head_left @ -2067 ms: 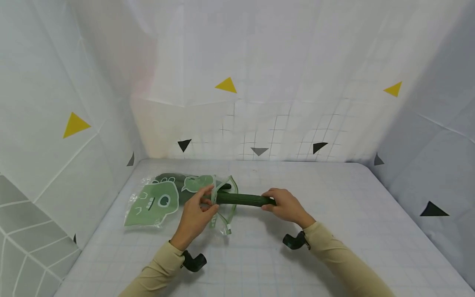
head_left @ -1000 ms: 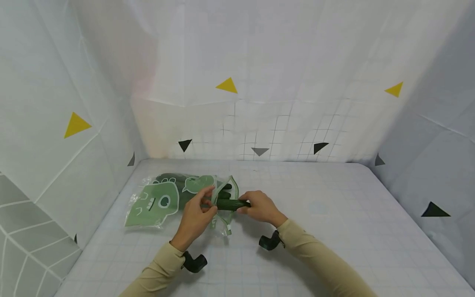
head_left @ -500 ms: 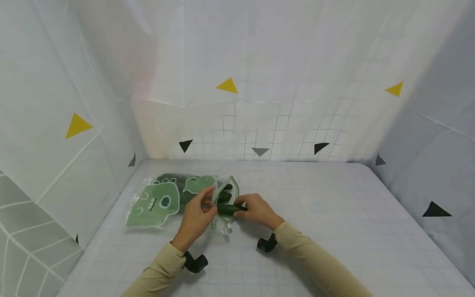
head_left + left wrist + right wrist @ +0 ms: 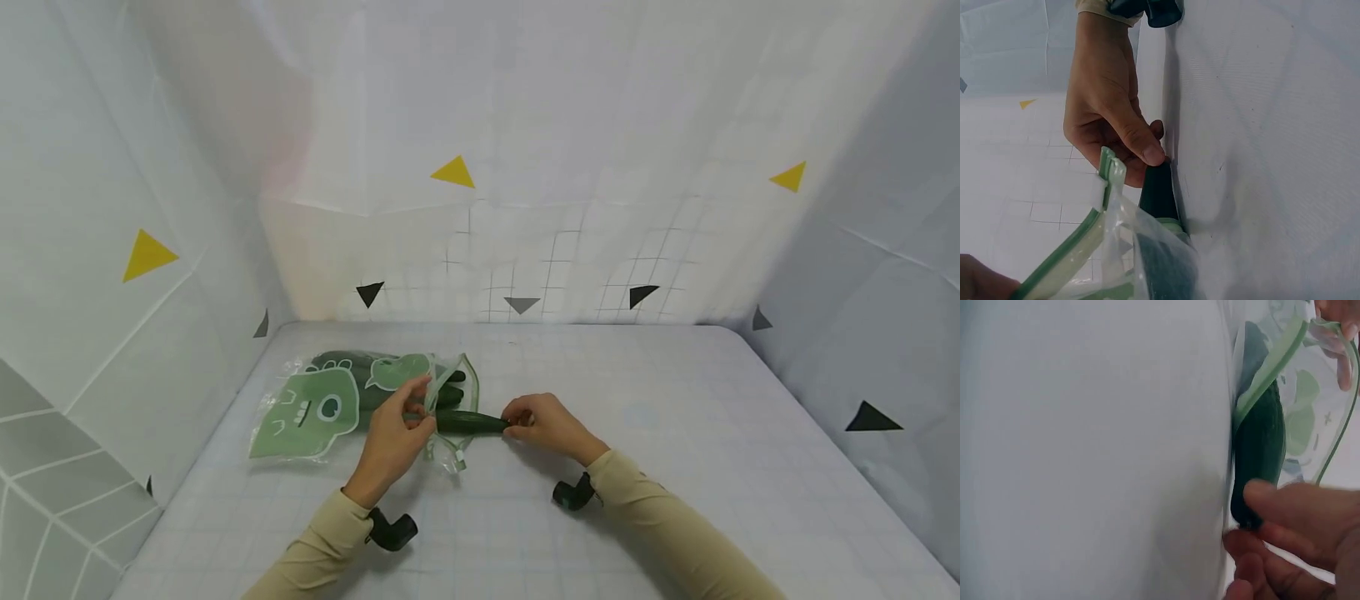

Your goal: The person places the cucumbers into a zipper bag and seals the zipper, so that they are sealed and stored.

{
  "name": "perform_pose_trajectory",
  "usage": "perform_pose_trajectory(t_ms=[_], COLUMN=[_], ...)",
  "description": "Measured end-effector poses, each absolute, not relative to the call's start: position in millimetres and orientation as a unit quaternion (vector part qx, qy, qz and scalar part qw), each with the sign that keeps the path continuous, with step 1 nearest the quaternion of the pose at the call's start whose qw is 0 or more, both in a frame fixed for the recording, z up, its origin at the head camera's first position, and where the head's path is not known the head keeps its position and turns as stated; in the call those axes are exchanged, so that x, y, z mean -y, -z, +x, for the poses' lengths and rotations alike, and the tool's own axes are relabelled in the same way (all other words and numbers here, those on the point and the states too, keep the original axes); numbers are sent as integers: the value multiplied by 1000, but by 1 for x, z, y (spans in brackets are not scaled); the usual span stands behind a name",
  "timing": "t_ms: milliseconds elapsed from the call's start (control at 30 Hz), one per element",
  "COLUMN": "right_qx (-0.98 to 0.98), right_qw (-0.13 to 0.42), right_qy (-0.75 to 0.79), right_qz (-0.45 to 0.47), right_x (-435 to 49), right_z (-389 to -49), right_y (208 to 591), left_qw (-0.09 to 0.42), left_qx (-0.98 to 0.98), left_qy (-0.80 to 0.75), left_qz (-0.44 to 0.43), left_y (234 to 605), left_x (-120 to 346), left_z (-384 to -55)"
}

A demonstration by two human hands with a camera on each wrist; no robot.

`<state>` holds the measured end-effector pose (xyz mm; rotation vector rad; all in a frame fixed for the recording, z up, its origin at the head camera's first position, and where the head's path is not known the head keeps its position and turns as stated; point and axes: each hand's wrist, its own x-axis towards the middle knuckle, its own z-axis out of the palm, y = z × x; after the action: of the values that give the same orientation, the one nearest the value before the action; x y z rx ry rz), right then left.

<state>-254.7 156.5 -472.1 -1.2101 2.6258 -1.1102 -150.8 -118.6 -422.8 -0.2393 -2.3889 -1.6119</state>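
Note:
A clear zip bag (image 4: 330, 412) printed with a green cartoon face lies on the left of the table, its mouth towards the right. Several cucumbers (image 4: 452, 395) are inside, ends showing at the opening. The lowest cucumber (image 4: 468, 422) juts out past the green zip edge (image 4: 1060, 253). My left hand (image 4: 393, 433) pinches the bag's edge at the mouth and holds it up; in the left wrist view only part of this hand shows. My right hand (image 4: 553, 427) holds the jutting cucumber's tip between thumb and fingers, as the right wrist view also shows.
The white table (image 4: 675, 467) runs up to a pale back sheet (image 4: 585, 167) with yellow and black triangles. Side sheets (image 4: 892, 333) stand left and right. A dark camera mount (image 4: 393, 531) hangs under each wrist.
The cucumber went further into the bag from two seconds ago. In the last half second my right hand moved right, and slightly more cucumber shows. My left hand stayed at the bag's mouth.

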Motion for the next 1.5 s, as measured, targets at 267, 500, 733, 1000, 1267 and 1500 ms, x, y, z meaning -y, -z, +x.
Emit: perform_pose_trajectory(t_ms=[267,500,733,1000,1267,1500], right_qx=[-842,-830,-824,-821,-819,-813], right_qw=[10,5,-3,-2,-12,-20], right_qy=[382,398,400,397,390,390], right_qz=[-382,-390,-402,-410,-420,-432], right_x=[-151,-138,-122,-110,-97,-88], right_z=[-254,-253,-250,-251,-250,-249], right_y=[476,470,464,463,463,462], left_qw=[128,132,135,136,134,135], left_qx=[819,818,820,822,824,822], left_qy=[553,554,551,547,544,545], left_qz=[-81,-83,-80,-82,-84,-89], left_y=[424,422,423,422,420,420], left_x=[118,117,116,116,116,116], left_z=[-150,-151,-151,-151,-150,-150])
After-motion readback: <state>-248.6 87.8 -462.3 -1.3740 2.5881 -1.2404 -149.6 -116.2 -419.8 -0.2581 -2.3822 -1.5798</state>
